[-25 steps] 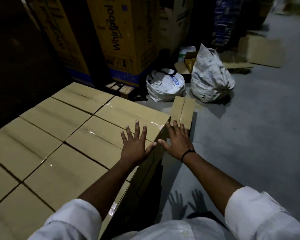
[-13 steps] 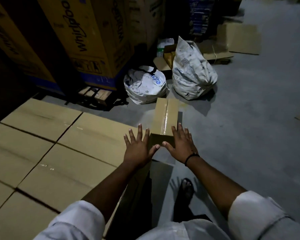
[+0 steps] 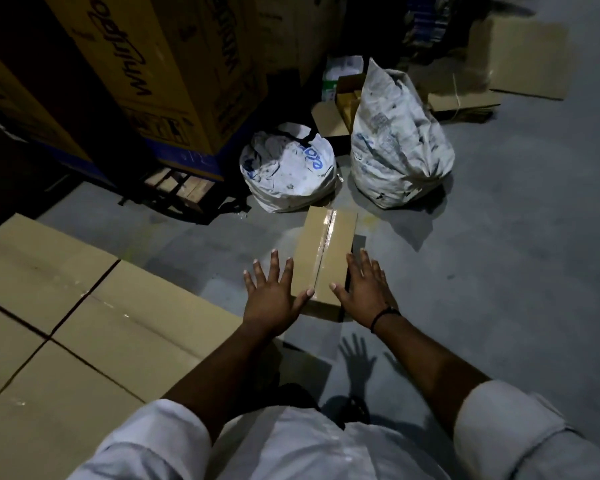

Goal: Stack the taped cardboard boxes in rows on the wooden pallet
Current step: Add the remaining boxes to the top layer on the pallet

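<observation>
Head view: lifted off the stacked boxes (image 3: pixel 118 323) a second ago, now down at a loose taped box (image 3: pixel 326 244) on the floor (image 3: pixel 482 306) beside the stack. Flanked by left hand (image 3: pixel 274 296) and right hand (image 3: pixel 364 289), fingers spread straight, thumbs touching its near edge, gripping nothing yet. Probably fetching the next box for the row.

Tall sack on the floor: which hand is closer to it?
Right. The right hand is at the right side of the box, with the tall sack just beyond. The left hand is at its left side, farther off.
</observation>
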`<state>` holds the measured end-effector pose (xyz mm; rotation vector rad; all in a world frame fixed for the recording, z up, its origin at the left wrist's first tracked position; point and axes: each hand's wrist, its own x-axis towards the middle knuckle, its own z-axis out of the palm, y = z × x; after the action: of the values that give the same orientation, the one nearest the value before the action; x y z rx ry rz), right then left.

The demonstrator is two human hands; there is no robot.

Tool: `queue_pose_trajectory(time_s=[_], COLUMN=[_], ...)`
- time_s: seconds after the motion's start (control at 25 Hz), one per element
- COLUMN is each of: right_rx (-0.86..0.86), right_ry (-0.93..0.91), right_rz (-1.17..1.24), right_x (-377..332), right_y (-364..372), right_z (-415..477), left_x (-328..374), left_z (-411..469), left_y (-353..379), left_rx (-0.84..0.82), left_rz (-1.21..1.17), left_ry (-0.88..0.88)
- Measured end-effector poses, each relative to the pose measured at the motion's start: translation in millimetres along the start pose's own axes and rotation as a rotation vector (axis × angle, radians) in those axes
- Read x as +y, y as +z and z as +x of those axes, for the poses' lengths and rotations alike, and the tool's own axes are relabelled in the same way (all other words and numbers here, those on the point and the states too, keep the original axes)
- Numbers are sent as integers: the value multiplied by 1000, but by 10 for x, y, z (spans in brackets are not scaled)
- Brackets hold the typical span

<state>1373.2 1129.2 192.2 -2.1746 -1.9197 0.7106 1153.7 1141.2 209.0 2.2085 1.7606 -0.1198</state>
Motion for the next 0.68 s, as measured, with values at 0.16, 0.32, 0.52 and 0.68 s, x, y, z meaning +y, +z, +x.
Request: queue_pose_trajectory(time_s=[0.16,0.32,0.52,0.68], right_rx=[-44,-87,-119,-141], right_ry=[18,29,55,117], right_rz=[-10,-45,-86,-57], right_x=[84,108,138,207], right_y=[11,20,-35,69], right_z=[597,1185,1896,2417], left_x=[-81,-225,-382,-447], left_z=[597,1293,2243,2819], left_y=[24,48,6,57], left_rx=[-58,-97,-157,-205], left_rz=[4,11,43,64], left_ry=[-30,16,103,171])
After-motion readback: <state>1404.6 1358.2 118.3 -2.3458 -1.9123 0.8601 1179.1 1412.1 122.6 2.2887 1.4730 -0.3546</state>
